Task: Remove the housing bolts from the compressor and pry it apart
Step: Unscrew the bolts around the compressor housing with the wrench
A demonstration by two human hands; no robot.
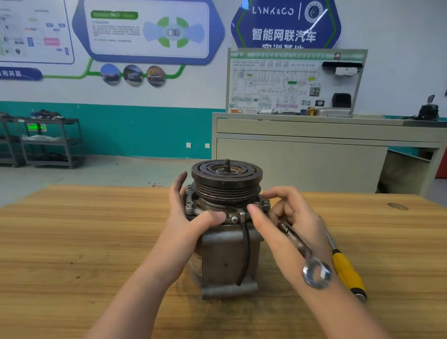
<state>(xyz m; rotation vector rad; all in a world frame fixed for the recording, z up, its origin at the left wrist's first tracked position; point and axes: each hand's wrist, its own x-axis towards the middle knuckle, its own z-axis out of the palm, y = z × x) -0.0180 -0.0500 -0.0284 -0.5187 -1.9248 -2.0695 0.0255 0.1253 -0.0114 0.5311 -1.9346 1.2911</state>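
**Hands brace the compressor at its bolt flange**

Left hand (189,214) curls round the flange side of the compressor (226,246), thumb lying across the front edge and fingers reaching up behind the pulley (226,181). The right hand (289,223) pinches at a housing bolt (256,206) on the flange's right side with thumb and forefinger, while its other fingers are clamped on a combination wrench (301,247) whose ring end hangs down past the wrist.

The compressor stands upright on the counter (86,240), pulley on top, mounting lug at the bottom front. It looks like a heavy cast-metal lump, rigid, probably a little oily; top-heavy enough that levering on a bolt could rock it. The flange rim and the squarish body below it seem the sound places to grip; the grooved pulley may turn under the hand, and the black cable (246,247) running down the front should not be pulled on. Bolt heads (189,206) are small and would roll if dropped.

A yellow-handled screwdriver (347,272) lies just right of the compressor, near the right wrist. The counter's far edge runs close behind the compressor, with floor beyond, so loosened parts are better set to the left or right of it, where bare wood spreads wide.
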